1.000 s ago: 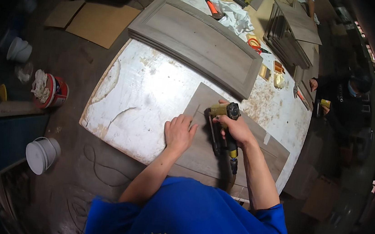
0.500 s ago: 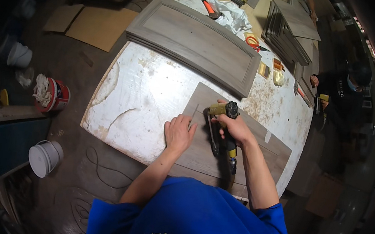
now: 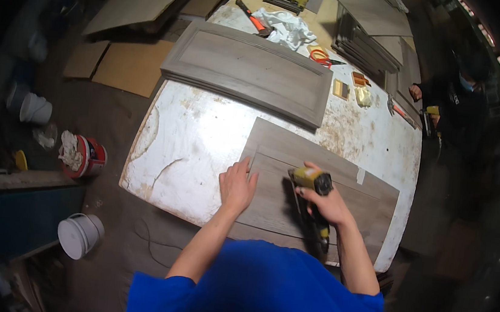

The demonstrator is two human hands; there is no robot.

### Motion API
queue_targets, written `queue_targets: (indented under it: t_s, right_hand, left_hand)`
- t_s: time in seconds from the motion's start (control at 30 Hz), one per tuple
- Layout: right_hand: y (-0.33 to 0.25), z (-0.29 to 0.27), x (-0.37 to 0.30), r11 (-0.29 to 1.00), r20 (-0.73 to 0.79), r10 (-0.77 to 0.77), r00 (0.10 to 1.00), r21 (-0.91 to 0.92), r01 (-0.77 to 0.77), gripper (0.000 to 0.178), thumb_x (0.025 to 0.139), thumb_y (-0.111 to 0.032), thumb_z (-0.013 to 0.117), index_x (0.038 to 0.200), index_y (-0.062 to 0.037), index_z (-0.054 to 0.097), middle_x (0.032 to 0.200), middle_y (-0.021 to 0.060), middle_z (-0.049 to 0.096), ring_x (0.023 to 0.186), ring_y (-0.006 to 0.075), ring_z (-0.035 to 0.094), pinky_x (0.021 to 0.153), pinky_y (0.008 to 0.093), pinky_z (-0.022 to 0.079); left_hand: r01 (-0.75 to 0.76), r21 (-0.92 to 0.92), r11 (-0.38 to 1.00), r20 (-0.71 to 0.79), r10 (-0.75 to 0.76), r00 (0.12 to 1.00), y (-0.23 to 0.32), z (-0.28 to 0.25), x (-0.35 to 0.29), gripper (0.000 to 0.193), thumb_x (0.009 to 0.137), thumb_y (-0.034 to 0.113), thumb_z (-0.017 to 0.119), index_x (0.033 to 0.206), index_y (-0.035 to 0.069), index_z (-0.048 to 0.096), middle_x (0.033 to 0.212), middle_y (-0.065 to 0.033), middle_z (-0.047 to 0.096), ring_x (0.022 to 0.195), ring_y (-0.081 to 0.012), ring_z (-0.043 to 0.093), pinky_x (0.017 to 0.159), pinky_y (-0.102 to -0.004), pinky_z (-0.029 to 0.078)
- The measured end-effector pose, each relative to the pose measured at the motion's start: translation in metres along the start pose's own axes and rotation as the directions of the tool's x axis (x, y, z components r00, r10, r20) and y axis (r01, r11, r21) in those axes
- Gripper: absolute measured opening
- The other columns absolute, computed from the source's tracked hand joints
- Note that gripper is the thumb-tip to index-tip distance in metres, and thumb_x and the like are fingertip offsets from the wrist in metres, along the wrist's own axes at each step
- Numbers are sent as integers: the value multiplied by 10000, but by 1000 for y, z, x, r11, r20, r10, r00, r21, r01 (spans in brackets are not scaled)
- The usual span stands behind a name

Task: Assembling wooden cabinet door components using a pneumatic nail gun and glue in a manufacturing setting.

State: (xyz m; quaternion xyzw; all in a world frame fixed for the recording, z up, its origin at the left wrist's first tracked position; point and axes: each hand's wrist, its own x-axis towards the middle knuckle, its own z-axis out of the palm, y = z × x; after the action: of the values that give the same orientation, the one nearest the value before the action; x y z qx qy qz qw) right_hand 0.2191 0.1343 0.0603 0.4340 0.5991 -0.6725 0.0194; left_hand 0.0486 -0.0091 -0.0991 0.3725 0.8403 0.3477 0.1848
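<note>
A grey wood-grain cabinet door panel [image 3: 269, 201] lies on the white worktable in front of me. My left hand [image 3: 237, 186] rests at its left edge, fingers stretched out and slightly apart. In my right hand [image 3: 331, 206], the fingers are wrapped round the handle of a yellow and black nail gun [image 3: 313, 180]. The tool is above the middle of the panel, to the right of my left hand; whether its nose touches the wood is hidden. A small pale strip [image 3: 360, 176] lies at the panel's far edge.
Framed cabinet doors [image 3: 247, 70] are stacked beyond the panel. Farther back lie a hammer [image 3: 253, 19], a white cloth [image 3: 285, 28], red-handled scissors [image 3: 320, 57] and another nail gun [image 3: 286, 0]. A co-worker [image 3: 459, 105] stands at the right. Buckets [image 3: 80, 235] stand on the floor at the left.
The nail gun in my right hand has moved to the right, away from my left hand. My left hand stays at the panel's left edge. The whole view has shifted a little.
</note>
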Motion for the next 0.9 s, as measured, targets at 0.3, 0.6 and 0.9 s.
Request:
queue_targets:
  t_s: [0.3,0.6,0.9]
  right_hand:
    - [110,-78,-120,991,-296,49,954,132,-10,772,848,-79,756,1539,-129,416,946,24,667,691,77,602,583,251,510]
    - [158,-214,-135,974,-458,87,885,227,22,700,871,-62,698,1518,-82,433,798,22,617,498,77,526,464,249,439]
    - [169,-315,-107,986,-425,110,898,163,-44,680,835,-139,700,1480,-88,487,777,20,606,487,89,509,439,259,439]
  left_hand:
    - [-428,203,881,335,349,875,-9,-48,-80,731,811,336,803,1439,92,519,1384,-153,526,1281,-342,484,1096,-482,335]
    - [-441,316,840,334,337,880,-11,-44,-99,728,710,148,873,1373,58,585,1200,-152,649,1090,-359,601,953,-454,468]
    - [-319,432,844,303,198,932,1,-30,-112,811,753,44,826,1489,120,494,1114,-173,628,1011,-367,590,875,-444,505]
